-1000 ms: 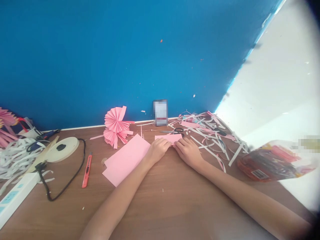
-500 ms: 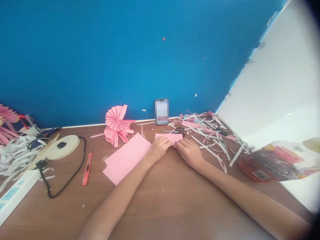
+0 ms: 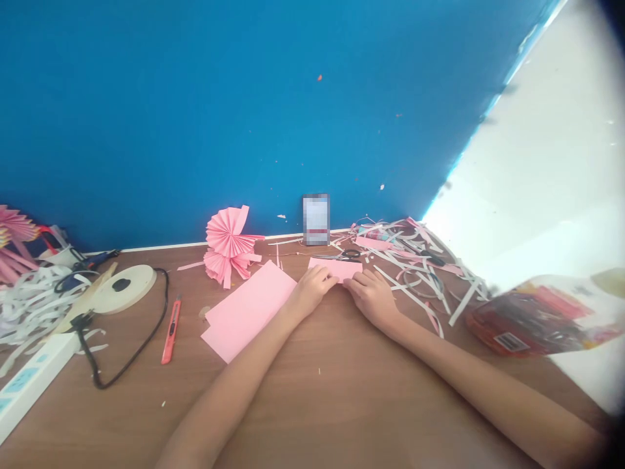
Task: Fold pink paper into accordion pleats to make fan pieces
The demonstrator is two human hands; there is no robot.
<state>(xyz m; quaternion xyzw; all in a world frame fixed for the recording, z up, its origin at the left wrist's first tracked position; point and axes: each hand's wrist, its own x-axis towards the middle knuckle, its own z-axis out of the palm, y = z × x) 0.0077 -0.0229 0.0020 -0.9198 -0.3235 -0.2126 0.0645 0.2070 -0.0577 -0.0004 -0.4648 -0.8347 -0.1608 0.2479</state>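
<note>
Both hands meet at a small pink sheet of paper (image 3: 336,266) on the brown table. My left hand (image 3: 312,288) grips its near edge on the left with fingers closed. On the right, my right hand (image 3: 372,296) pinches the same edge. The fingers cover part of that edge. Larger pink sheets (image 3: 254,306) lie overlapping beside my left forearm. Just beyond the held paper rest scissors (image 3: 350,254) with black handles. Pleated pink paper fans (image 3: 230,238) stand against the blue wall to the left.
A phone (image 3: 316,219) leans on the wall. Paper strips (image 3: 420,251) are heaped at right, near a plastic bag (image 3: 537,319). Leftward lie a red utility knife (image 3: 170,330), a tape roll (image 3: 127,290), a black cord (image 3: 131,360) and a white power strip (image 3: 36,378).
The small pink paper has shifted slightly to the right and its far edge sits a little higher. Both hands stay on its near edge, the right one having moved slightly rightward.
</note>
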